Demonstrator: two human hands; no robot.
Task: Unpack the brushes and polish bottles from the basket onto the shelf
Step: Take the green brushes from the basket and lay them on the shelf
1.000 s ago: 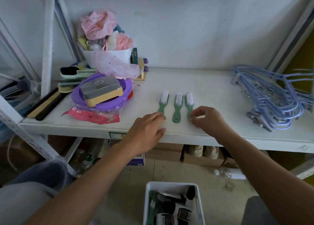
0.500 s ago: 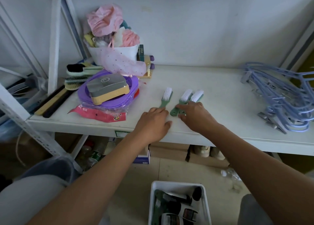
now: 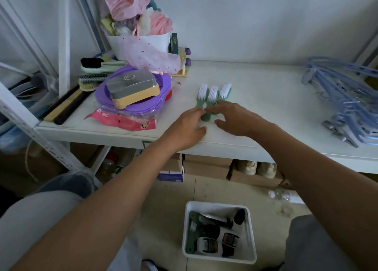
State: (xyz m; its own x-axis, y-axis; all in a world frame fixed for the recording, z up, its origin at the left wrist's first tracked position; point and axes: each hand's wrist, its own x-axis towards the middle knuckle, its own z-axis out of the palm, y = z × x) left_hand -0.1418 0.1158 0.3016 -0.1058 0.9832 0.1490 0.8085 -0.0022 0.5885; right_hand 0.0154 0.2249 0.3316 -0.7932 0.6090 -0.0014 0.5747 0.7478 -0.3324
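Three green brushes with white bristles lie side by side on the white shelf, bristle ends pointing away. My left hand touches the handle of the leftmost brush with its fingertips. From the other side, my right hand lays its fingers on the handles of the right brushes. On the floor below stands a white basket holding a green brush and several polish bottles.
A purple lidded dish with a grey and tan box sits left of the brushes, with other brushes and a white tub of pink items behind. Blue hangers fill the shelf's right end. Boxes and shoes sit under the shelf.
The three brushes, spread apart one second ago, now lie pressed together. Both hands moved inward to their handles.
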